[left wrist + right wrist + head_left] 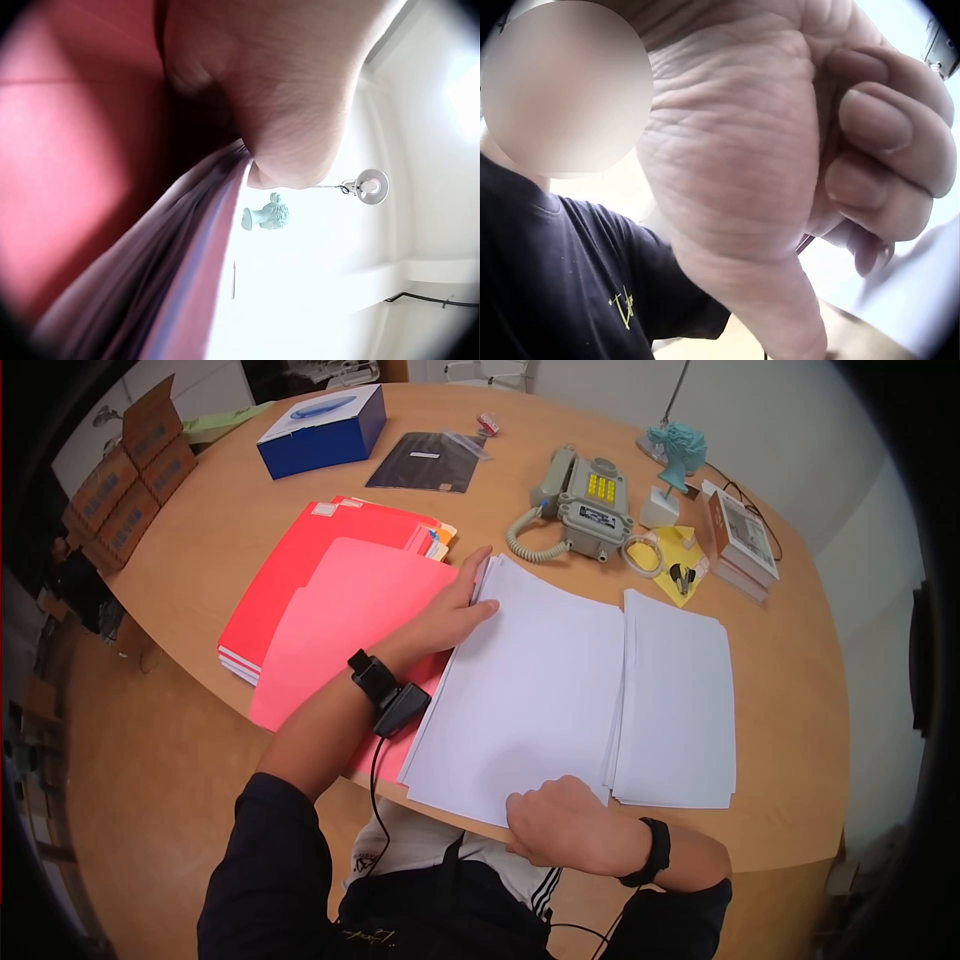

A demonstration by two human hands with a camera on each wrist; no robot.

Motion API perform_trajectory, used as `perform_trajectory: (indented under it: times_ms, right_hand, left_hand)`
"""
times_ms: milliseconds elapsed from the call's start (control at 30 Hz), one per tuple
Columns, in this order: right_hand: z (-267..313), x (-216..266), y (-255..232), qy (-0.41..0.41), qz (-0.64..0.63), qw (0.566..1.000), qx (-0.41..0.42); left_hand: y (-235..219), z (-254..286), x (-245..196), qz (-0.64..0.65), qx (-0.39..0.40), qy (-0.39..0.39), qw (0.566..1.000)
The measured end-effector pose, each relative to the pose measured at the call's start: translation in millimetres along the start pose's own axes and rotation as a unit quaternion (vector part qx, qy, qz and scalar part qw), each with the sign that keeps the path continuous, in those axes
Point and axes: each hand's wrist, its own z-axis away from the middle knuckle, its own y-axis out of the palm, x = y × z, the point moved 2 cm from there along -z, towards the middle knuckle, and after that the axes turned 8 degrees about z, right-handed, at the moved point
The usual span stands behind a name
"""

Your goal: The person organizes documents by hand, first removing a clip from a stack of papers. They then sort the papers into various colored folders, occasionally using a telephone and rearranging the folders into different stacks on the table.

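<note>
A thick stack of white paper [540, 660] lies in front of me, slightly askew at its edges. My left hand [455, 615] grips its upper left edge, thumb over the top sheet and fingers along the side. From the left wrist, the edges of the layered sheets [180, 247] show beneath that hand [277, 90]. At the near edge of the stack, my right hand [575, 825] rests with its fingers curled in. The right wrist view shows this hand [742, 150] with fingertips folded toward the palm and nothing between them.
A second white paper stack [675, 700] lies to the right. Pink folders [345, 610] and red folders [275, 585] sit on the left. Farther back are a blue box [325, 445], a black sheet [425, 465], a corded telephone [590, 505], a tape roll [643, 557] and a book [742, 530].
</note>
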Motion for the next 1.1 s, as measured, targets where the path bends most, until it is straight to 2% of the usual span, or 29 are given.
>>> perform_trajectory:
  times_ms: [100, 233, 300, 433, 500, 533, 600, 633, 700, 900, 1000, 1100]
  right_hand:
    - [-1, -5, -3, 0.0, -0.013, 1.0, 0.013]
    - [0, -11, -6, -0.002, -0.026, 0.999, 0.017]
    - [1, -13, -8, -0.006, -0.025, 1.0, 0.007]
    - [4, -13, -10, -0.01, -0.028, 0.999, -0.013]
    - [4, -12, -10, -0.012, -0.026, 1.0, -0.013]
    - [4, -11, -10, -0.014, -0.024, 1.0, -0.013]
    - [2, -11, -10, -0.017, -0.027, 0.999, -0.006]
    - [2, -11, -9, -0.019, -0.031, 0.999, 0.001]
    - [2, -12, -5, -0.029, -0.032, 0.999, -0.017]
    - [2, -12, -1, -0.043, -0.036, 0.997, -0.057]
    - [2, -13, 0, -0.052, -0.036, 0.995, -0.073]
    - [4, -14, 0, -0.058, -0.032, 0.994, -0.091]
  left_hand:
    - [1, 2, -11, 0.036, 0.004, -0.034, 0.999]
    - [-4, 2, -17, 0.088, -0.038, -0.02, 0.995]
    - [-12, -2, -9, 0.067, -0.158, 0.058, 0.983]
    - [-18, -4, -3, 0.015, -0.184, 0.101, 0.978]
    - [-15, 0, -14, -0.09, -0.138, 0.02, 0.986]
    - [-15, 0, -13, -0.091, -0.139, 0.02, 0.986]
    - [-11, -1, -10, -0.194, -0.083, 0.067, 0.975]
    - [-10, -1, -8, -0.193, -0.082, 0.067, 0.975]
    - [-6, -2, -5, -0.218, -0.016, 0.118, 0.969]
    - [-6, -4, 2, -0.268, -0.018, 0.16, 0.95]
    - [-6, -6, -3, -0.244, -0.002, 0.115, 0.963]
    - [-7, -5, -4, -0.231, -0.014, 0.109, 0.967]
